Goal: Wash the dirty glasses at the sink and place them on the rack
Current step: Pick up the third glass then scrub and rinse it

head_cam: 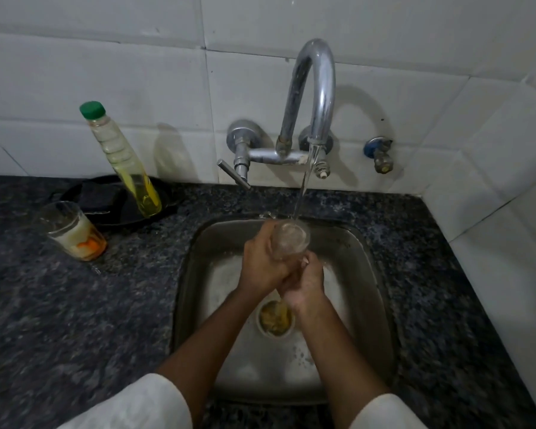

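No text, label, brand, number or sign could be read anywhere, and no lettering was seen on the bottle with the green cap, which was the only packaged thing in view.

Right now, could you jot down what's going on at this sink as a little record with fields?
activity: rinsing a glass under running water
left hand: fingers curled round the glass
right hand: grips the glass base
tap: on, stream falling into the glass
sink: steel, drain has yellowish residue
waiting: dirty glass on the granite counter
nearby: green-capped bottle of yellow liquid
rack: not visible
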